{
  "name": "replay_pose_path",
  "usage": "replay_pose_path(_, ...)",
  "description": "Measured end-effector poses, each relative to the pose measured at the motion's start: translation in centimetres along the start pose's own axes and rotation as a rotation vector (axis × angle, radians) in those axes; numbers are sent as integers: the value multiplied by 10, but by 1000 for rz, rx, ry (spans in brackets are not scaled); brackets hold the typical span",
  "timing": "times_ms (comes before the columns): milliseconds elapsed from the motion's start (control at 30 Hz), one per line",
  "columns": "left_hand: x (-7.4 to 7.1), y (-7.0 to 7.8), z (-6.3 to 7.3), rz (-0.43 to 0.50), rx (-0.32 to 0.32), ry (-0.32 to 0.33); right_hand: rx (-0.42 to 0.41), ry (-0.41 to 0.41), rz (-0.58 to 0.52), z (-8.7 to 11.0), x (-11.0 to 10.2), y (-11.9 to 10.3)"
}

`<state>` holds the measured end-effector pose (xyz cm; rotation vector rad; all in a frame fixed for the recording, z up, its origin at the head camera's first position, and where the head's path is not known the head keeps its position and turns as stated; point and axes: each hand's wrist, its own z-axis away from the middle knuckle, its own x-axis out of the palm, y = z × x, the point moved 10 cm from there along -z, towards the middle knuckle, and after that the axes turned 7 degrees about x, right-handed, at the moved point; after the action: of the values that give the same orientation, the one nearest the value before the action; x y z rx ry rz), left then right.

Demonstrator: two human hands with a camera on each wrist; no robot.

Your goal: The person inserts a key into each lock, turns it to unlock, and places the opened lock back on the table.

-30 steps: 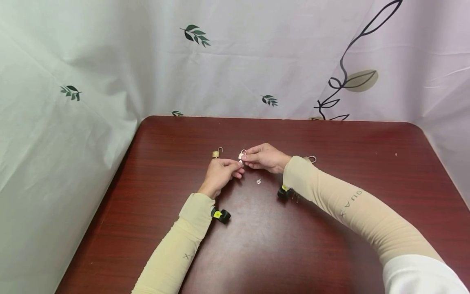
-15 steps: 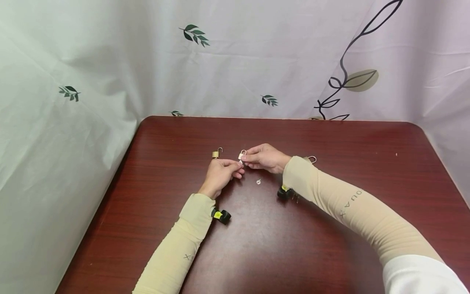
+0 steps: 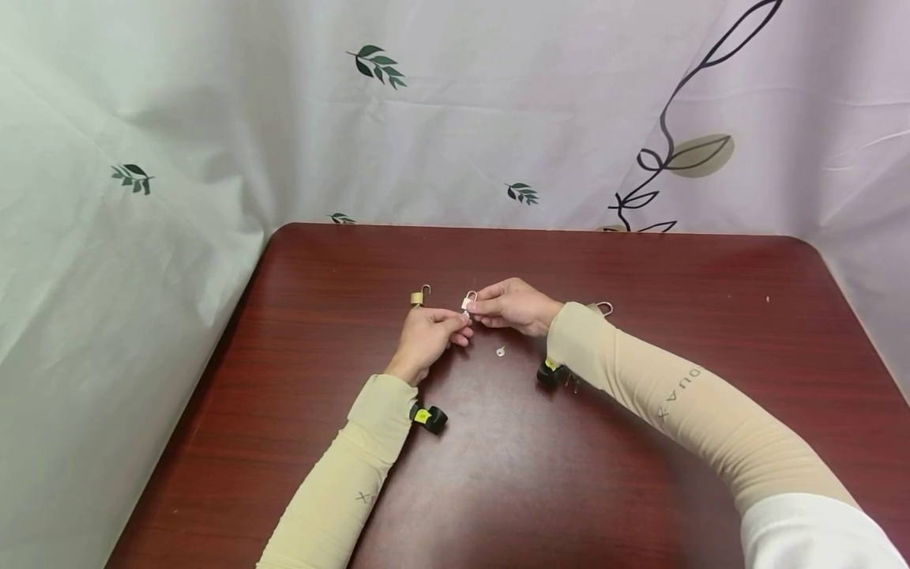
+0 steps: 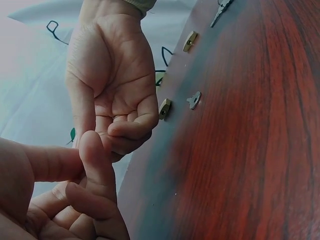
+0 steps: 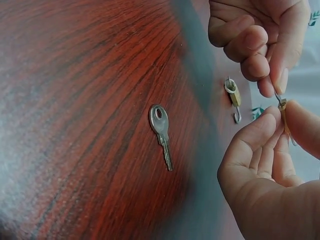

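Observation:
Near the table's middle, my right hand (image 3: 517, 307) pinches a small brass padlock (image 3: 466, 303) by its body, shackle upward. My left hand (image 3: 426, 336) pinches a small key (image 5: 278, 96) between thumb and forefinger. The key meets the padlock's end in the right wrist view; how deep it sits is too small to tell. Just beyond the left hand lies another padlock (image 5: 234, 95), its shackle hook free and a key at its other end. A loose key (image 5: 161, 135) lies on the table between the hands, nearer me.
Two more brass padlocks, one farther (image 4: 190, 41) and one nearer (image 4: 165, 108), lie on the right side. Another key (image 4: 220, 11) shows at the top of the left wrist view. The reddish wooden table (image 3: 540, 474) ends at a pale leaf-patterned curtain (image 3: 441, 126).

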<state>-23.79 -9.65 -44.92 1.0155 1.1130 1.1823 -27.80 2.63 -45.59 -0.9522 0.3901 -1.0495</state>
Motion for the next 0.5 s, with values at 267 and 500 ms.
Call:
replay_pose_path(267,0,-1,0,6,5,4,8,-2,3,-1,1,2)
replay_pose_path(500,0,0,0,0,14,-2,22,-4,7,-1,2,2)
